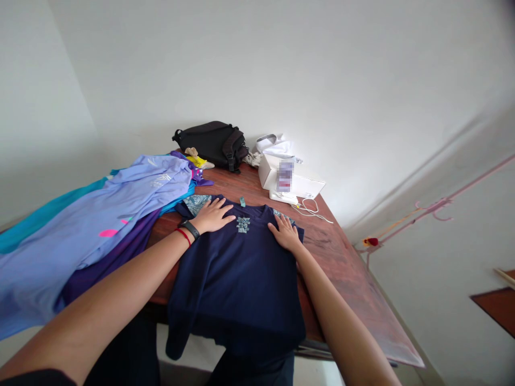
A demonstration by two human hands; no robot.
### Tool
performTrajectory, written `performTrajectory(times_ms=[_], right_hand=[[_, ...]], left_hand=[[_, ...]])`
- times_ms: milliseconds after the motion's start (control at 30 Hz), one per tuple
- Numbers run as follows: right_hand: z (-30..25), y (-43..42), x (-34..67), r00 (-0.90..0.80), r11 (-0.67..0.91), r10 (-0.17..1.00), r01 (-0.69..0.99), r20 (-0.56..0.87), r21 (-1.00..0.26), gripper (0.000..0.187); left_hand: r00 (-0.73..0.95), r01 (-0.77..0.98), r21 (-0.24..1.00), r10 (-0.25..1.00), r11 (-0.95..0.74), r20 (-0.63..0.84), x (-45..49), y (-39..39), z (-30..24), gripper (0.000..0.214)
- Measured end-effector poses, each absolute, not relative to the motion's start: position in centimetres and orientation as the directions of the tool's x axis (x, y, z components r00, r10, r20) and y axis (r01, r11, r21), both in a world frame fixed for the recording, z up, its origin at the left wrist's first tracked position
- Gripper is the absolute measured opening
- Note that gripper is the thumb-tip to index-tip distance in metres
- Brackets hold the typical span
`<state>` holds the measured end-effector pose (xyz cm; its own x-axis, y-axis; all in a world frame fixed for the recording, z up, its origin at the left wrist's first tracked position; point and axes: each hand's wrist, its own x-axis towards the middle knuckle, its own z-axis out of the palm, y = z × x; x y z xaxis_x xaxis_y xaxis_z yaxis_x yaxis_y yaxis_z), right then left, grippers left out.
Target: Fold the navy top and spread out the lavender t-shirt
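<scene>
by the near edge of the surface (350,289), a dark blue shirt (245,273) is spread out, its neck toward the far edge and its bottom hanging past the near one. the left grip (212,215) is wide open and flat on one shoulder; the right grip (285,234) is open and flat on the other. both just press, not pinching any cloth. a pile of clothes (120,209) is along the left edge, and a black bag (209,140) sits at the far edge.

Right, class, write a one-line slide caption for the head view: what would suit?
Left hand and right hand rest on a navy shirt near its shoulders, atop a wooden table.
</scene>
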<state>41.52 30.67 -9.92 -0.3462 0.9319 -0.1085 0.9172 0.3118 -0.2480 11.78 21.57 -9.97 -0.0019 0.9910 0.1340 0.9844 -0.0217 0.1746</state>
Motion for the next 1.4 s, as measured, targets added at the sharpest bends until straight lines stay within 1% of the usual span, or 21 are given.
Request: performTrajectory(times_ms=[200, 600, 1400], right_hand=[[-10.1, 31.4, 42.0, -0.283, 0.248, 0.952, 0.935, -0.113, -0.253, 0.074], [-10.3, 32.6, 42.7, -0.257, 0.222, 0.959, 0.945, -0.123, -0.239, 0.078], [-10.6, 32.5, 42.8, -0.266, 0.238, 0.959, 0.943, -0.098, -0.232, 0.079]], left_hand=[[-0.001, 0.983, 0.183, 0.992, -0.022, 0.127, 11.7, 21.6, -10.0, 0.069], [0.002, 0.98, 0.195, 0.993, -0.025, 0.12, 11.7, 21.5, -9.8, 0.068], [0.0, 0.983, 0.185, 0.995, -0.018, 0.097, 11.9, 21.3, -9.4, 0.068]])
